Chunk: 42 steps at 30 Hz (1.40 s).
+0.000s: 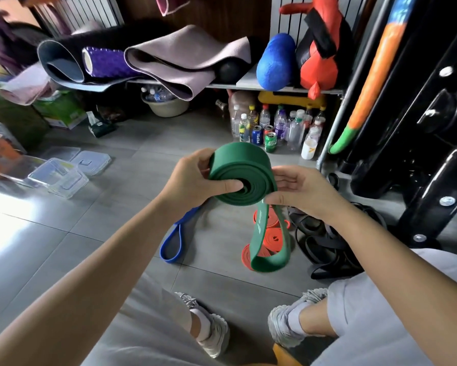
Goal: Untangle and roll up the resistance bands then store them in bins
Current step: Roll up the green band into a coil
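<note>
I hold a green resistance band (241,170) in front of me, mostly wound into a thick coil, with a loose loop hanging from it down toward the floor. My left hand (195,178) grips the coil from the left, thumb pressed at its centre. My right hand (298,191) holds the coil's right edge, fingers curled round the band where the tail leaves. On the floor below lie a blue band (173,243), a pile of orange bands (271,237) and tangled black bands (325,241). Clear plastic bins (60,177) with lids sit on the floor at left.
A low shelf (222,86) at the back carries rolled mats, a purple roller and a blue foam roller. Bottles and cans (272,128) stand under it. A black rack (420,154) fills the right side. My knees and shoes are at the bottom.
</note>
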Available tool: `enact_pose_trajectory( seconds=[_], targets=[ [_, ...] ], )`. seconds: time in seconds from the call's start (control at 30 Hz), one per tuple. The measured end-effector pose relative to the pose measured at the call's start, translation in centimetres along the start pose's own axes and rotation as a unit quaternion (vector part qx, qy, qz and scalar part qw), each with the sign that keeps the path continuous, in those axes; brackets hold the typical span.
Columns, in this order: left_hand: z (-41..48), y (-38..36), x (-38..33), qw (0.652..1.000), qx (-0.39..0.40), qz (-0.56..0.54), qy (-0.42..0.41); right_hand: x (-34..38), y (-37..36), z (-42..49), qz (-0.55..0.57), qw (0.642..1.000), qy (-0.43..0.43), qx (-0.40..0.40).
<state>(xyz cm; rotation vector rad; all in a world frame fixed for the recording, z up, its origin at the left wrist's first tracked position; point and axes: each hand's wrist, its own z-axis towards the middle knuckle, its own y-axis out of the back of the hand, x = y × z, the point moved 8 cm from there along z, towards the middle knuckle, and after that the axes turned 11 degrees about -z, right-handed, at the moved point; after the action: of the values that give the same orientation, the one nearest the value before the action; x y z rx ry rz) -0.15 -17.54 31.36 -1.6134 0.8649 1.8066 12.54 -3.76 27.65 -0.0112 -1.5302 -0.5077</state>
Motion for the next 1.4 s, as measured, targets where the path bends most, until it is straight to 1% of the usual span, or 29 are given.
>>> enact_pose_trajectory(
  seconds=[0.1, 0.13, 0.2, 0.27, 0.33, 0.37, 0.4, 0.43, 0.47, 0.5, 0.53, 0.57, 0.63, 0.67, 0.7, 0.73, 0.8, 0.9, 1.03, 1.17, 1.23, 1.3, 1.4],
  targets=[
    [-0.3, -0.8, 1.2, 0.991, 0.011, -0.134, 0.024, 0.6, 0.5, 0.2, -0.011, 0.999, 0.014, -0.042],
    [-0.4, -1.2, 1.7, 0.982, 0.017, -0.184, 0.034, 0.7, 0.5, 0.2, -0.009, 0.998, 0.018, -0.053],
    [-0.7, -2.2, 2.6, 0.963, 0.026, -0.264, 0.056, 0.7, 0.3, 0.0, 0.031, 0.997, 0.024, -0.062],
    [-0.8, -2.8, 3.5, 0.950, 0.027, -0.302, 0.076, 0.8, 0.0, -0.1, 0.052, 0.996, 0.028, -0.063],
    [-1.0, -3.3, 4.0, 0.945, 0.041, -0.309, 0.098, 1.1, -0.1, -0.2, 0.017, 0.997, 0.038, -0.068],
    [-1.1, -3.4, 4.1, 0.947, 0.055, -0.295, 0.111, 1.2, -0.1, -0.2, 0.001, 0.997, 0.040, -0.073],
    [-1.2, -3.4, 4.0, 0.957, 0.070, -0.256, 0.119, 1.1, 0.0, -0.2, -0.009, 0.996, 0.039, -0.077],
    [-1.1, -3.2, 3.6, 0.972, 0.081, -0.188, 0.116, 1.0, 0.2, -0.3, -0.018, 0.996, 0.037, -0.077],
    [-0.9, -2.8, 3.0, 0.986, 0.088, -0.102, 0.104, 1.0, 0.3, -0.3, -0.027, 0.996, 0.037, -0.074],
    [-0.7, -2.4, 2.2, 0.992, 0.093, -0.011, 0.085, 1.2, 0.3, -0.3, -0.040, 0.996, 0.038, -0.067],
    [-0.3, -2.2, 1.4, 0.989, 0.101, 0.080, 0.065, 1.4, 0.3, -0.3, -0.055, 0.996, 0.040, -0.057],
    [-0.1, -2.3, 0.5, 0.977, 0.120, 0.172, 0.047, 1.7, 0.1, -0.2, -0.074, 0.995, 0.042, -0.045],
    [0.1, -3.4, -0.7, 0.925, 0.173, 0.339, 0.013, 2.3, -0.4, 0.0, -0.112, 0.993, 0.045, -0.019],
    [0.2, -3.8, -1.0, 0.898, 0.192, 0.396, 0.002, 2.5, -0.7, 0.1, -0.125, 0.991, 0.048, -0.009],
    [0.3, -4.1, -1.2, 0.879, 0.198, 0.434, -0.002, 2.7, -0.9, 0.1, -0.132, 0.990, 0.050, -0.002],
    [0.4, -4.1, -1.3, 0.867, 0.194, 0.458, -0.006, 2.8, -1.1, 0.1, -0.133, 0.990, 0.052, 0.001],
    [0.5, -3.8, -1.6, 0.867, 0.170, 0.468, -0.019, 2.6, -1.0, 0.1, -0.117, 0.992, 0.047, -0.002],
    [0.5, -3.3, -1.6, 0.897, 0.119, 0.423, -0.037, 2.0, -1.0, -0.1, -0.075, 0.997, 0.031, 0.000],
    [0.3, -2.3, -1.2, 0.940, 0.069, 0.333, -0.024, 0.6, -0.8, -0.4, -0.042, 0.999, 0.004, 0.011],
    [0.3, -1.0, -1.3, 0.981, 0.026, 0.192, -0.021, -0.3, -0.2, -0.5, -0.001, 1.000, 0.008, 0.009],
    [0.3, -0.7, -1.4, 0.991, 0.004, 0.130, -0.023, -0.2, 0.3, -0.3, 0.031, 0.999, 0.015, -0.011],
    [0.2, -0.4, -1.2, 0.998, -0.020, 0.059, -0.022, 0.4, 0.5, 0.1, 0.039, 0.998, 0.029, -0.030],
    [-0.2, -0.6, -0.5, 0.996, -0.046, -0.074, -0.023, 1.1, 0.3, 0.3, 0.043, 0.997, 0.042, -0.040]
  ],
)
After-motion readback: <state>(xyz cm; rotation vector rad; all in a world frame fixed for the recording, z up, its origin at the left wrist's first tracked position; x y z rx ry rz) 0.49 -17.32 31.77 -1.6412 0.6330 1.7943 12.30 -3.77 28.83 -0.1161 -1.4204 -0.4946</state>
